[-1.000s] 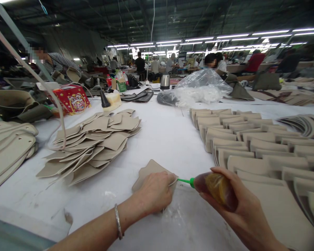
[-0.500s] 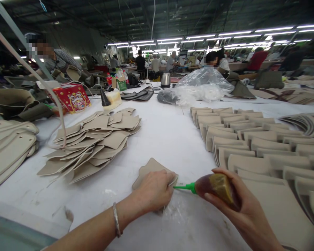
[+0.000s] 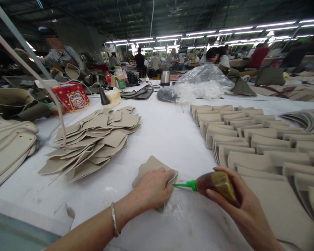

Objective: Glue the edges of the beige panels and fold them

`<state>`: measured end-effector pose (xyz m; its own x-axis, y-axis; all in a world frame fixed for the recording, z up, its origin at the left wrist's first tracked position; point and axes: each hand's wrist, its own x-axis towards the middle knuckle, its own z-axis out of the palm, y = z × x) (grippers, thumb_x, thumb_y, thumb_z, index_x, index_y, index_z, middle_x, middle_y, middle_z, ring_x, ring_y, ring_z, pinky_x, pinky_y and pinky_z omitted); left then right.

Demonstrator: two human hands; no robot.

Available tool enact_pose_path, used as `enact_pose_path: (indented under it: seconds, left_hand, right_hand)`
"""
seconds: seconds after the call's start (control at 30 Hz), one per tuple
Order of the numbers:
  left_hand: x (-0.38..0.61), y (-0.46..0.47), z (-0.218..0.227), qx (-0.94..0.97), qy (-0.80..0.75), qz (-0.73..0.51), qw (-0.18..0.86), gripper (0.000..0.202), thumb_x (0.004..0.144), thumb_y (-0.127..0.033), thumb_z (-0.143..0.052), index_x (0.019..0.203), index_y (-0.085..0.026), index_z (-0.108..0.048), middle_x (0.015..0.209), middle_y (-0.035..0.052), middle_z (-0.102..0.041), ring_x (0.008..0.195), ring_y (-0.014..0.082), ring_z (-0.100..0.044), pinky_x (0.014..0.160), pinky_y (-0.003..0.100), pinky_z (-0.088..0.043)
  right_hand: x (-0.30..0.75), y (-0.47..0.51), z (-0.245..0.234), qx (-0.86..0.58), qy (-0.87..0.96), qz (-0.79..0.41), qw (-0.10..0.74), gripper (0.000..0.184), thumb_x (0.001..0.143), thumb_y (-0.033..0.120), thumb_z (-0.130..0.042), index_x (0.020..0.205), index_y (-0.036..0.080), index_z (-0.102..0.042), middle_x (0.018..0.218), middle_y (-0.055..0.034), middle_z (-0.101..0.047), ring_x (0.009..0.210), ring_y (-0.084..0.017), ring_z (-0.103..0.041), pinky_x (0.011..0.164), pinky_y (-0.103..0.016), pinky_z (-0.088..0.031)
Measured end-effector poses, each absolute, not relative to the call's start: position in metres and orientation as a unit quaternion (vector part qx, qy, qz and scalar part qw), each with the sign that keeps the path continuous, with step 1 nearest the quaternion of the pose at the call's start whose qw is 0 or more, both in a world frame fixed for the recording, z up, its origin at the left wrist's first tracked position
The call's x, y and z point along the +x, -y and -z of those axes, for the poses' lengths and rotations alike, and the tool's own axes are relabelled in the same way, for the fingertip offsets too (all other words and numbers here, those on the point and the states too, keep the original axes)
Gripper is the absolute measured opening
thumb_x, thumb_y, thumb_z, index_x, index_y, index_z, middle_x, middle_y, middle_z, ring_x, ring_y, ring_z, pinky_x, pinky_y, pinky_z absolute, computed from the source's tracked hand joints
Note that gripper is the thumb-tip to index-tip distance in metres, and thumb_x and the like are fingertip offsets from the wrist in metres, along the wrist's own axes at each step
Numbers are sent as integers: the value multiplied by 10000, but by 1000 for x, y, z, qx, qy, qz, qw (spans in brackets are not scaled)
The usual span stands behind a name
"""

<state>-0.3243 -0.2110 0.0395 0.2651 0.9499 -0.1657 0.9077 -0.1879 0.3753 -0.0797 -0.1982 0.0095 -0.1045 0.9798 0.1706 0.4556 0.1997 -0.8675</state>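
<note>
Right fingers (image 3: 231, 174) around bottle (image 3: 215, 184), nozzle (image 3: 191, 185) leftward

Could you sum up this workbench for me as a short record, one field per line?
Left hand: holding a beige piece
Right hand: gripping a bottle sideways
Green nozzle: pointing at the beige piece's edge, near the left fingers
Table, left: loose pile of beige pieces
Table, right: overlapping rows of beige pieces
Farther back: metal kettle, red box
</note>
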Motion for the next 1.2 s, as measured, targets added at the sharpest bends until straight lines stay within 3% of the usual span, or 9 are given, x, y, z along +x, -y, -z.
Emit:
enact_pose_path:
  seconds: [0.1,0.23,0.37,0.57,0.7,0.87,1.2]
  left_hand:
    - [-326,211,-38,772,-601,-53,201,308,835,-183,-396,1041,-247,-616,912,50,-661,846,256,-656,725,337,-466]
    - [-327,212,-36,774,-596,-61,203,364,833,-189,-404,1125,-255,-611,940,51,-667,865,264,-655,741,348,-468]
    - [-327,212,-36,768,-602,-60,209,419,841,-197,-405,1206,-263,-601,965,54,-671,867,264,-655,741,347,-468]
    - [-327,212,-35,766,-603,-61,215,465,823,-205,-436,1255,-284,-591,952,36,-670,844,247,-646,727,328,-462]
    - [-328,211,-33,764,-603,-64,221,465,834,-218,-433,1270,-252,-591,999,47,-671,900,255,-645,758,336,-467]
    - [-328,211,-32,760,-603,-70,232,513,836,-223,-447,1334,-222,-568,1037,52,-673,878,238,-639,773,329,-466]
    - [-326,211,-34,750,-611,-69,243,534,828,-228,-456,1350,-212,-566,1031,48,-672,852,224,-633,770,319,-460]
  right_hand:
    - [-74,196,-3,-529,684,-305,398,532,782,558,-716,1202,278,-546,1067,-37,-657,905,-252,-662,831,-335,-520]
    - [-74,199,-1,-484,723,-336,360,483,826,508,-698,1224,291,-533,1087,-22,-663,928,-224,-671,791,-268,-534]
    - [-76,202,-3,-511,697,-313,394,511,792,531,-718,1199,270,-550,1014,-25,-668,834,-223,-672,778,-290,-540]
    - [-77,210,0,-485,697,-372,376,500,810,511,-714,1224,287,-544,1140,-25,-648,989,-229,-646,821,-254,-523]
    - [-78,211,0,-492,700,-343,387,491,813,490,-726,1221,296,-535,1042,-2,-648,862,-191,-652,772,-231,-528]
    - [-79,216,2,-463,696,-388,388,472,825,482,-715,1227,303,-542,1170,-10,-634,1041,-210,-633,874,-230,-513]
    - [-74,220,8,-458,676,-435,380,501,822,464,-728,1248,300,-521,1173,-33,-595,1025,-227,-618,921,-284,-504]
